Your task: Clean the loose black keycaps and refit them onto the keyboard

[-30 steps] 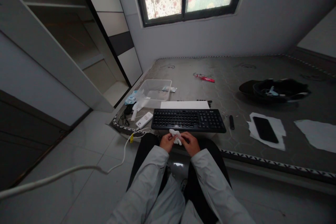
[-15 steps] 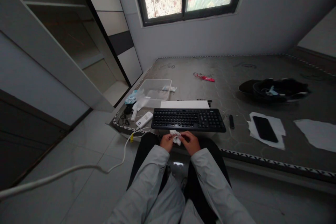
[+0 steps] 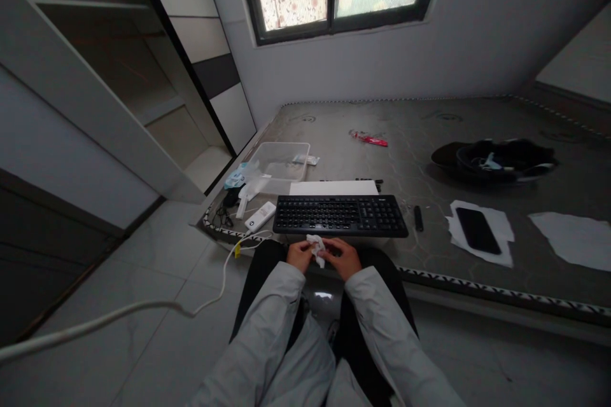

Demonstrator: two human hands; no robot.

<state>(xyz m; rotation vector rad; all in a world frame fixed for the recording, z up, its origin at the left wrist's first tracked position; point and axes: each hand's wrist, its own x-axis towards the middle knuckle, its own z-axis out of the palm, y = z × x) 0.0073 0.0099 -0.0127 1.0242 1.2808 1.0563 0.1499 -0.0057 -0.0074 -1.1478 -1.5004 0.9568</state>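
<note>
Head view: left hand (image 3: pixel 300 255) and right hand (image 3: pixel 345 259) both pinch a white wipe (image 3: pixel 316 248); keyboard (image 3: pixel 340 215) just beyond.

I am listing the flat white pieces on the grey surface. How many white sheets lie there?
3: one sheet behind the keyboard, one under the black phone, one at the far right edge, partly cut off. Others may be hidden.

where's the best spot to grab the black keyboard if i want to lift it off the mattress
Take the black keyboard by its two short ends, one hand from each side. It lies flat and long across the mattress edge, its near long edge close to both hands, which hold a crumpled white tissue. Both ends look clear.
</note>
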